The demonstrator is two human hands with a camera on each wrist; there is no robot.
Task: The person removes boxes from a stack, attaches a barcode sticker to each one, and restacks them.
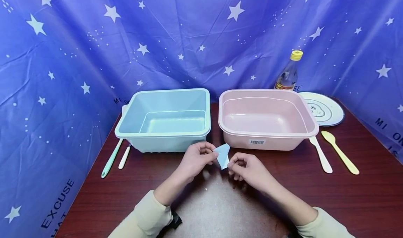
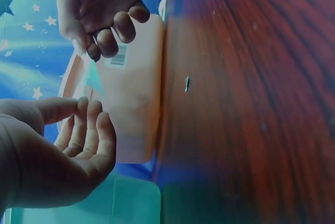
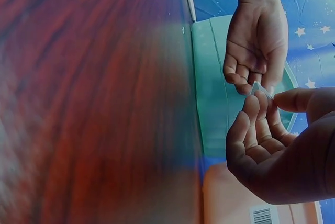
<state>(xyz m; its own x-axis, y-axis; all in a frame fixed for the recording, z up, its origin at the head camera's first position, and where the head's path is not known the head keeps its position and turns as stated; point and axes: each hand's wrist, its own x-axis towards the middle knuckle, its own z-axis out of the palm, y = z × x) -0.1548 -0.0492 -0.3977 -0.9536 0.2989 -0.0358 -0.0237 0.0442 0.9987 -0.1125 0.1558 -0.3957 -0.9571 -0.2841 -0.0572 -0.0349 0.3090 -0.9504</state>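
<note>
A small folded piece of light blue paper (image 1: 223, 153) with a white underside is held in the air before the two basins. My left hand (image 1: 199, 160) pinches its left corner between thumb and fingers. On the opposite side, my right hand (image 1: 248, 168) pinches the lower right edge. In the left wrist view the paper (image 2: 94, 80) spans the short gap between both hands' fingertips. From the right wrist, only a pale tip of the paper (image 3: 259, 89) shows, as fingers hide most of it.
Behind the hands stand a blue basin (image 1: 167, 143) and a pink basin (image 1: 239, 143). Green-handled (image 1: 112, 159) and cream-handled (image 1: 125, 157) utensils lie left. At right are a white utensil (image 1: 322, 157), yellow spoon (image 1: 340, 154), plate (image 1: 335, 112) and yellow-capped bottle (image 1: 288, 73).
</note>
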